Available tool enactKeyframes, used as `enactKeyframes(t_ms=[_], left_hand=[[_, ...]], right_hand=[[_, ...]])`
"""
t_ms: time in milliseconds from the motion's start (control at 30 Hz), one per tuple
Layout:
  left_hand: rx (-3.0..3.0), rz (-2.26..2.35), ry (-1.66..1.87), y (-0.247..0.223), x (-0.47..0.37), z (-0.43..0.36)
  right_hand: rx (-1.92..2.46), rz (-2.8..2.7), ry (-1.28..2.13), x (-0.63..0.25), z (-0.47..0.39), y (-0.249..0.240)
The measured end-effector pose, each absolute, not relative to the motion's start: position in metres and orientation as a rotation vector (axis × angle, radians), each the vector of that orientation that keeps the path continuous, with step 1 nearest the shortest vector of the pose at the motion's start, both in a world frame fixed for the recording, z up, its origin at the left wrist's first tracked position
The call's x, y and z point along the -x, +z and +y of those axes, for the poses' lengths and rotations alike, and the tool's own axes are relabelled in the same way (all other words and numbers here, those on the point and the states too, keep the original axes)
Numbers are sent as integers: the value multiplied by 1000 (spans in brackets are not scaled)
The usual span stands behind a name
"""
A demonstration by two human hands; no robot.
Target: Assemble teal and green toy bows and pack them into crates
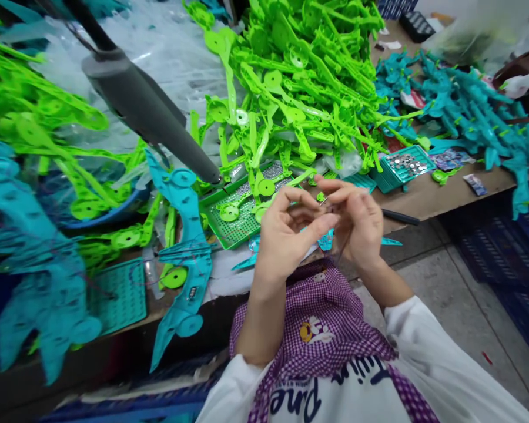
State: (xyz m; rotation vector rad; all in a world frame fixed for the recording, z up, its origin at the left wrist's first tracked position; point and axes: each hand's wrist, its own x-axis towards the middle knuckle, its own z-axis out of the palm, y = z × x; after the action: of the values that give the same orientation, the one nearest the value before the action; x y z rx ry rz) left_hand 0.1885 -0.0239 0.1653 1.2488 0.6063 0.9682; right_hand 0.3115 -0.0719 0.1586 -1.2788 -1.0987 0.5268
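My left hand (286, 232) and my right hand (359, 220) are raised close together above the table's front edge, fingertips bent inward. Both pinch something small; a thin dark wire hangs by the right palm, but the piece itself is mostly hidden by the fingers. Beneath them, a turquoise plastic part (326, 239) shows between the wrists, largely covered. Just beyond the left hand lies a green perforated tray (233, 232) with lime-green plastic arms and small metal bits in it. To the right of my right hand is a dark pen-like tool (400, 217).
A grey power screwdriver (145, 111) hangs at upper left. Lime-green parts (300, 76) are heaped behind. Turquoise parts (471, 111) pile up at right, others (183, 252) overhang the left edge. A basket of metal discs (408, 164) stands right of centre. Blue crates (502, 282) are below right.
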Motion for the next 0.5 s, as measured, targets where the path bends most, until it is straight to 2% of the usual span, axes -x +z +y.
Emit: enactKeyframes(t_ms=[100, 200, 300, 367, 500], left_hand=[[-1297, 624, 974, 149, -182, -32], [-1448, 659, 970, 133, -168, -42], [-1667, 404, 750, 120, -162, -52], [-1717, 286, 688, 112, -163, -57], [-1828, 338, 738, 99, -165, -60]], right_hand=[[1341, -1035, 638, -339, -92, 169], [1357, -1344, 1124, -362, -113, 164], [1273, -1773, 1490, -366, -122, 146], [1234, -1907, 1555, -364, -123, 137], [1215, -1986, 1682, -366, -127, 135]])
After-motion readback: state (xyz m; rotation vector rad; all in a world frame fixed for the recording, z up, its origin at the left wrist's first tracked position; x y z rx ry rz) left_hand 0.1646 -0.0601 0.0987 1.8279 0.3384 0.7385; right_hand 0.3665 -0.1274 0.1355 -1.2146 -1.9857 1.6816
